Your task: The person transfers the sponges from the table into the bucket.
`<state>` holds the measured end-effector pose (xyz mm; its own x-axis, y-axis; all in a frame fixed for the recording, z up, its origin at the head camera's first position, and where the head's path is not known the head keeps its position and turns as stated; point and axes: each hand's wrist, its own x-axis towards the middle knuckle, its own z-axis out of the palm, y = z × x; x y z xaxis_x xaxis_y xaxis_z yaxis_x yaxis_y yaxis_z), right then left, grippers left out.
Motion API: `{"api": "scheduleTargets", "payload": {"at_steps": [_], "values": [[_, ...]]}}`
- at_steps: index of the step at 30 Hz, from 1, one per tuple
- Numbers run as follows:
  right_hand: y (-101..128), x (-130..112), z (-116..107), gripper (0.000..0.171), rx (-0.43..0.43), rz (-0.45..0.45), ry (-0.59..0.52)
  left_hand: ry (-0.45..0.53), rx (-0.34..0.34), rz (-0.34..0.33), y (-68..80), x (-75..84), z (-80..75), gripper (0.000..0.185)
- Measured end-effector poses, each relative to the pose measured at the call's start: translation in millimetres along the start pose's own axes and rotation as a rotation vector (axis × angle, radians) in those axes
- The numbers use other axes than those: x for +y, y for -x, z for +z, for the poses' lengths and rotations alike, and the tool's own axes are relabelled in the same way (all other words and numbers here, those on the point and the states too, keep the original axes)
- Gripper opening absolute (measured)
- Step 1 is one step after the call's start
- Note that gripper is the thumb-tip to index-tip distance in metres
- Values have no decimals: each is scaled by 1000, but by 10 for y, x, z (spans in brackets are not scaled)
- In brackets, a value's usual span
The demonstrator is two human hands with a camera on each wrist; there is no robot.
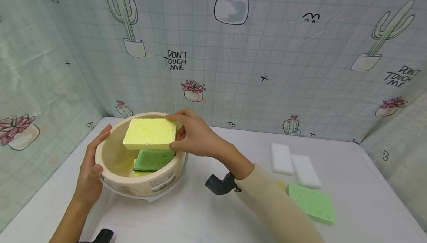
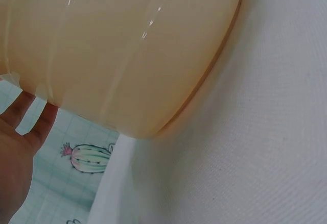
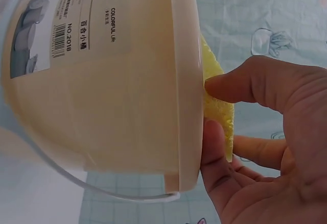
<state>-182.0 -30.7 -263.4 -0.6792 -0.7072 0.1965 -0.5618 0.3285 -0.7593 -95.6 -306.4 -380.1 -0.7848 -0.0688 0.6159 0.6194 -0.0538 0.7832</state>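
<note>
My right hand (image 1: 197, 133) pinches the right end of a yellow sponge (image 1: 150, 132) between thumb and fingers. The sponge lies level over the mouth of a cream plastic bucket (image 1: 108, 157). In the right wrist view, the sponge (image 3: 217, 106) shows just past the bucket's rim (image 3: 186, 81). My left hand (image 1: 91, 169) rests against the bucket's left side, thumb and straight fingers spread along the rim. In the left wrist view, two fingers (image 2: 43, 124) reach the bucket wall (image 2: 102, 45). Inside the bucket, a green sponge (image 1: 155, 159) lies over yellow, partly hidden by the held sponge.
Two white sponges (image 1: 281, 157) lie side by side on the white table (image 1: 207, 209) at the right. Nearer is a light green sponge (image 1: 311, 202), with a bit of yellow (image 1: 280, 184) beside it behind my sleeve. The bucket's wire handle (image 3: 102, 193) hangs down. Patterned sheets (image 1: 233, 57) surround the table.
</note>
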Motion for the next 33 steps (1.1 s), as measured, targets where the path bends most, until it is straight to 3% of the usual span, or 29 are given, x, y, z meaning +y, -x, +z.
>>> {"api": "scheduleTargets", "payload": {"at_steps": [10,33], "values": [[-198,-98,74,70,-55,16,191,-28,-2,8,-22,11,1,74],[-337,-113,181,69,-94,39,298,-14,-2,-1,-11,9,8,72]]}}
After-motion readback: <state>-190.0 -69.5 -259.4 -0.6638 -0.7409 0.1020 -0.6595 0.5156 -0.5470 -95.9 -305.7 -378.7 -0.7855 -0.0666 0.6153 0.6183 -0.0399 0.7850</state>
